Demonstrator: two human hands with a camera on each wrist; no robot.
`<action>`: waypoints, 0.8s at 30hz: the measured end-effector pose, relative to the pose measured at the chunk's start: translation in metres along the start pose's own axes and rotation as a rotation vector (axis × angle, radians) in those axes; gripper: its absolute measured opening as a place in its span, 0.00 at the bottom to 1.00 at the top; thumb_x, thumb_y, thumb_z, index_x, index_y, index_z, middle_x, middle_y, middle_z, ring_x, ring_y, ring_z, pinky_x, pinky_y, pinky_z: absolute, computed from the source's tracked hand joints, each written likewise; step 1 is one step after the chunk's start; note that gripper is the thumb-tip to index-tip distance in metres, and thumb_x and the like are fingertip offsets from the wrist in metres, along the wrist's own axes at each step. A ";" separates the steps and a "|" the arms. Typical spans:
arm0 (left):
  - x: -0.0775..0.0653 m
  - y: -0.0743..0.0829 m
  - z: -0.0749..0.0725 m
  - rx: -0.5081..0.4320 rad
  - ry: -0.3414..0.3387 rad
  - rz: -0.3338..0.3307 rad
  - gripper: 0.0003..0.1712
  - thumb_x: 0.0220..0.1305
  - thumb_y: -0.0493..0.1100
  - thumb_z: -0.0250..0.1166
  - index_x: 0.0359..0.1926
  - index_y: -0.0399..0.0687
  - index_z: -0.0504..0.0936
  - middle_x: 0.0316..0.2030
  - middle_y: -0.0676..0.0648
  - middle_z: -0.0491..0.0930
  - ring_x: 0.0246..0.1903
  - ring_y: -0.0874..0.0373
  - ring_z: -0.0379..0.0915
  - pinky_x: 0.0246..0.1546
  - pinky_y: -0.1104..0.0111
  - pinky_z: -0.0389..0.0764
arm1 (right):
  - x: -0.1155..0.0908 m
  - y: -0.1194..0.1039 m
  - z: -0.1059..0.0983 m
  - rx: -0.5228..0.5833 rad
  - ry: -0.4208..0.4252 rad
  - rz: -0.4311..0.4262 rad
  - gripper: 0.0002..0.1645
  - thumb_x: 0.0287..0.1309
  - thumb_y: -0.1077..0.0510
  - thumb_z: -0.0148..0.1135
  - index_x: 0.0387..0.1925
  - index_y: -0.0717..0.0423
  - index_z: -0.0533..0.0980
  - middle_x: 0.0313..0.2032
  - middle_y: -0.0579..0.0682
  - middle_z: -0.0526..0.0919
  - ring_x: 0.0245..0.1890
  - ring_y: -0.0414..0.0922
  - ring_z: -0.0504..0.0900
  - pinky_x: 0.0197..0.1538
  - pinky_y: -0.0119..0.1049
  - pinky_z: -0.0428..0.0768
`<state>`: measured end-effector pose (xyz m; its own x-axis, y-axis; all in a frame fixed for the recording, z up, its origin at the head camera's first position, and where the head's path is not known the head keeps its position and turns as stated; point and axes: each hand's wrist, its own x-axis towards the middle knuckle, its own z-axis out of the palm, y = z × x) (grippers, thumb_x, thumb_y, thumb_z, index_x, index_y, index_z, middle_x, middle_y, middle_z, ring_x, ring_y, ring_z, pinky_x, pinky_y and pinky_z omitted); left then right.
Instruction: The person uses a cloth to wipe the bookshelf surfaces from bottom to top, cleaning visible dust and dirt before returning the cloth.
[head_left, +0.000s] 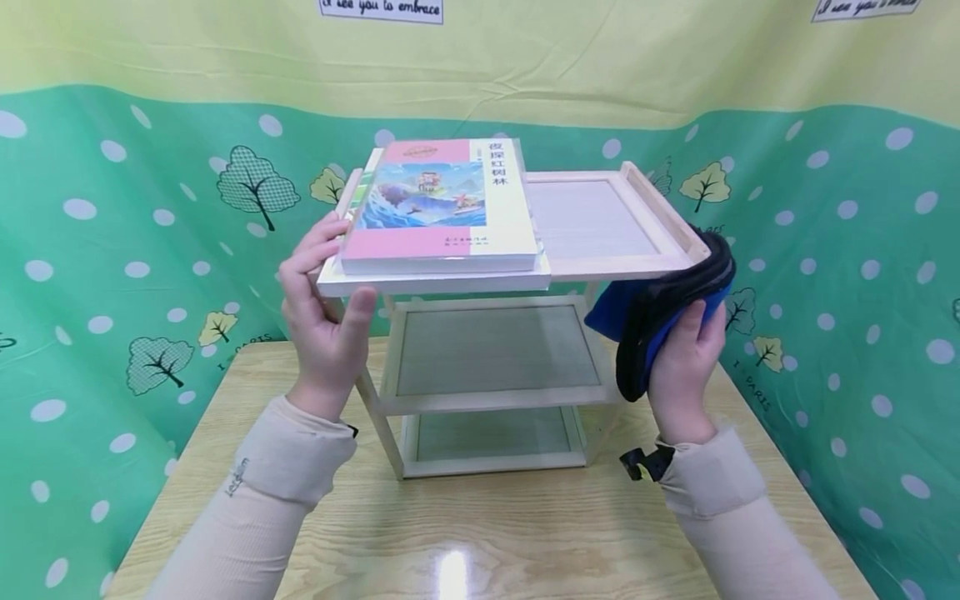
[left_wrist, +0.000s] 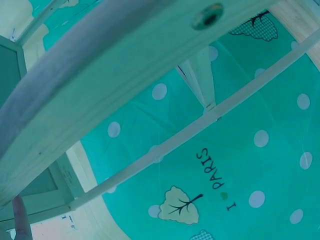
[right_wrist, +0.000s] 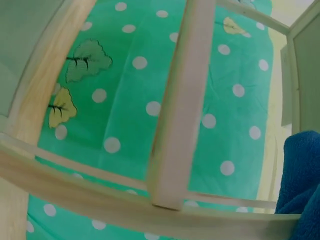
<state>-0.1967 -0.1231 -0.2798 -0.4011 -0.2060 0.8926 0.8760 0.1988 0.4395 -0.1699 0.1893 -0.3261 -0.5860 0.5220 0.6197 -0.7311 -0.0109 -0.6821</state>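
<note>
A three-tier wooden shelf rack [head_left: 491, 403] stands on the table. On the left half of its top tier lies a picture-covered book [head_left: 442, 242] atop a larger white book [head_left: 450, 282]. My left hand [head_left: 322, 325] grips the rack's left side beside the books, fingers over the edge and thumb in front. In the left wrist view a fingertip [left_wrist: 21, 215] shows against the wooden rail. My right hand [head_left: 686, 367] holds a folded blue cloth with black edging [head_left: 637, 333], which overlaps the top tier's right front corner. In the right wrist view the blue cloth [right_wrist: 300, 180] meets the rail.
The wood-grain table [head_left: 525, 533] extends in front of the rack. Behind and on both sides hangs a green and yellow curtain [head_left: 112, 250] with dots and trees. The top tier's right half [head_left: 585, 218] shows a pale panel inside a raised wooden frame.
</note>
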 end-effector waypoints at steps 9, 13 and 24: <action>0.001 0.002 -0.002 -0.009 0.002 -0.004 0.52 0.56 0.72 0.65 0.48 0.22 0.64 0.56 0.45 0.77 0.66 0.42 0.66 0.69 0.52 0.70 | -0.018 0.015 -0.011 0.009 -0.021 0.046 0.34 0.60 0.31 0.58 0.52 0.53 0.73 0.44 0.46 0.80 0.47 0.40 0.79 0.55 0.29 0.74; 0.001 0.002 -0.002 -0.019 0.003 -0.004 0.52 0.56 0.72 0.65 0.48 0.22 0.64 0.56 0.45 0.77 0.66 0.42 0.66 0.68 0.52 0.71 | -0.022 0.022 -0.016 -0.001 -0.033 0.026 0.33 0.60 0.31 0.58 0.50 0.53 0.74 0.40 0.44 0.81 0.43 0.38 0.79 0.54 0.28 0.74; 0.000 0.002 -0.001 -0.015 0.015 0.011 0.52 0.56 0.72 0.65 0.47 0.21 0.64 0.55 0.45 0.77 0.65 0.41 0.67 0.69 0.51 0.70 | -0.031 0.030 -0.023 0.175 -0.035 0.160 0.31 0.53 0.31 0.65 0.40 0.53 0.75 0.29 0.42 0.79 0.31 0.35 0.76 0.40 0.26 0.74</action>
<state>-0.1950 -0.1240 -0.2790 -0.3872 -0.2187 0.8957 0.8843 0.1868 0.4278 -0.1652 0.1926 -0.3744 -0.7087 0.4723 0.5240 -0.6755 -0.2402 -0.6972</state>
